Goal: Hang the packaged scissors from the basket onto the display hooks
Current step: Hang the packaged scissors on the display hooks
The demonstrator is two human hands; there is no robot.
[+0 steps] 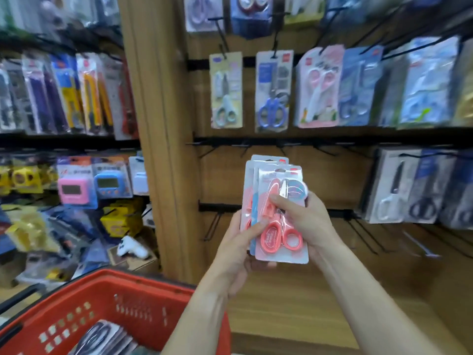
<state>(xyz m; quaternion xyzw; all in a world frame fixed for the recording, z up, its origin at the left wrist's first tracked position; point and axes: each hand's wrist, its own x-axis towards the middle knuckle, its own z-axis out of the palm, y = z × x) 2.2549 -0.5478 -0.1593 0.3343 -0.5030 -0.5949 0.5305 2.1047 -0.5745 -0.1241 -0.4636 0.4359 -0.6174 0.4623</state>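
Both hands hold a fanned stack of packaged scissors (pixel 281 239) upright in front of the wooden display wall; the front card shows pink-handled scissors. My left hand (pixel 238 249) grips the stack's lower left edge from behind, its thumb on the front. My right hand (pixel 304 219) grips the right side, thumb across the front pack. Bare black display hooks (pixel 258 148) jut from a rail just above the stack, with more bare hooks (pixel 215 224) behind and to the left. The red basket (pixel 84 301) sits at lower left with more packs (pixel 105 339) inside.
Hanging scissors packs (pixel 272 90) fill the row above, and dark packs (pixel 399 185) hang at right. A wooden post (pixel 158 139) separates this wall from left-hand shelves of cutters and timers. A wooden ledge (pixel 294 303) lies below the hooks.
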